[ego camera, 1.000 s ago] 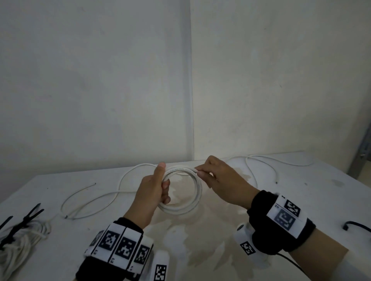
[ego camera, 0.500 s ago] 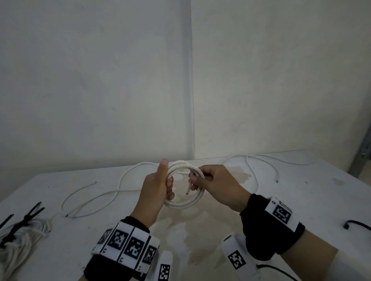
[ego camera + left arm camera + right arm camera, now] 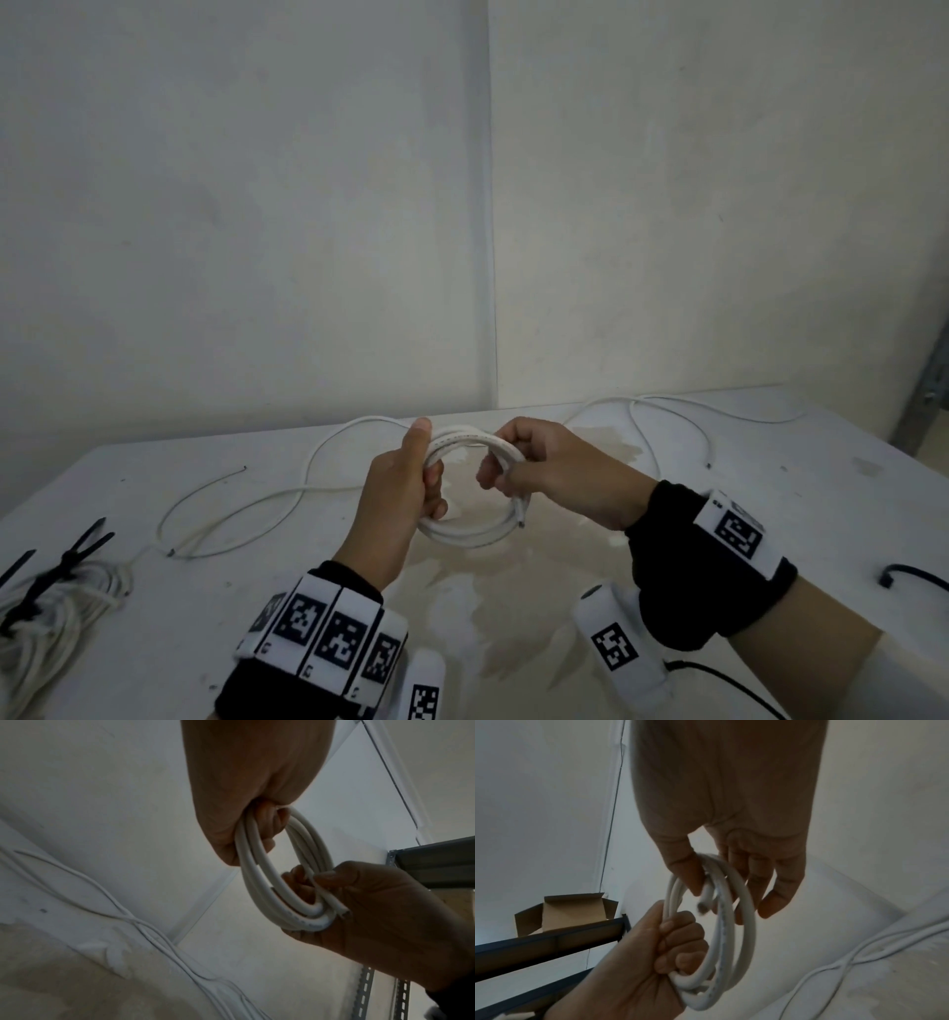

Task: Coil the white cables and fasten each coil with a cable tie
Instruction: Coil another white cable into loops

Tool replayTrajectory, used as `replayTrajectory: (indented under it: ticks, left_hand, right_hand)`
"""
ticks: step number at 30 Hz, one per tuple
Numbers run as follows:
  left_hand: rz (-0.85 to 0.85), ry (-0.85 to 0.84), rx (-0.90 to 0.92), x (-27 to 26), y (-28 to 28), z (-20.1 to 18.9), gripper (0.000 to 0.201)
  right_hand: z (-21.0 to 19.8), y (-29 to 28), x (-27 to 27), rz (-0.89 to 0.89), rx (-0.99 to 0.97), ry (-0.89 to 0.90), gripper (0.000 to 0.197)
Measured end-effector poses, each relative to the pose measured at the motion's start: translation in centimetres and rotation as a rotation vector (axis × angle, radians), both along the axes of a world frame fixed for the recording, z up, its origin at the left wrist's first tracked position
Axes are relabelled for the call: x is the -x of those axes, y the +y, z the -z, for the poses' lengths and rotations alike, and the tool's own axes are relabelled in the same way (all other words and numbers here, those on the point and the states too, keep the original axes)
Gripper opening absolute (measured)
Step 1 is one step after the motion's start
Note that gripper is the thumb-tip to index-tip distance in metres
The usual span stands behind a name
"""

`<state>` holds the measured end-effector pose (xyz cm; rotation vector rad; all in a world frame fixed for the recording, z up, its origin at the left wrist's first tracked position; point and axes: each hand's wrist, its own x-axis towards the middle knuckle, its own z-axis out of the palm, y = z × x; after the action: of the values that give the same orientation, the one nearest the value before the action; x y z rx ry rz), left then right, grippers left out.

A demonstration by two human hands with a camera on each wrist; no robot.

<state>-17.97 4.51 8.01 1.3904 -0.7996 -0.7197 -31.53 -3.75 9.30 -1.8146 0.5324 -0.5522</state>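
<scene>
Coiled cable (image 3: 475, 534): white, faint grey print along sheath; cut end (image 3: 522, 524) dark. Loose cables (image 3: 308, 493) at 10 o'clock and loose cable (image 3: 667, 411) at 1 o'clock: white, dark tips. Tied bundle (image 3: 46, 616) at 8 o'clock: off-white, with black cable ties (image 3: 77, 552). Table (image 3: 154, 642): white, beige-brown stain at centre. Wristbands (image 3: 328, 637): black, white panels with black square-code pattern. Walls: plain pale grey-white. Cardboard box (image 3: 572, 910): brown. Shelf rail (image 3: 539, 941): dark.

Two coils (image 3: 472, 493), two loose cables (image 3: 246, 509).
</scene>
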Motion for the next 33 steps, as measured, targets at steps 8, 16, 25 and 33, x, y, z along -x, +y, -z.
replayTrajectory:
  ticks: [8, 16, 25, 33]
  left_hand:
    - [-0.009, -0.067, -0.039, 0.2, -0.2, 0.1, 0.05]
    - [0.016, -0.345, -0.059, -0.9, 0.1, 1.3, 0.052]
    - [0.328, -0.32, -0.142, 1.4, -1.0, 0.1, 0.044]
    - [0.235, 0.036, 0.039, 3.3, -2.0, 0.8, 0.041]
  right_hand:
    - [-0.3, 0.7, -0.6, 0.007, -0.003, -0.007, 0.03]
    - [-0.2, 0.4, -0.1, 0.053, 0.115, 0.064, 0.027]
    - [0.3, 0.0, 1.7, 0.046, 0.148, 0.121, 0.03]
    - [1.8, -0.8, 4.1, 0.133, 0.02, -0.076, 0.028]
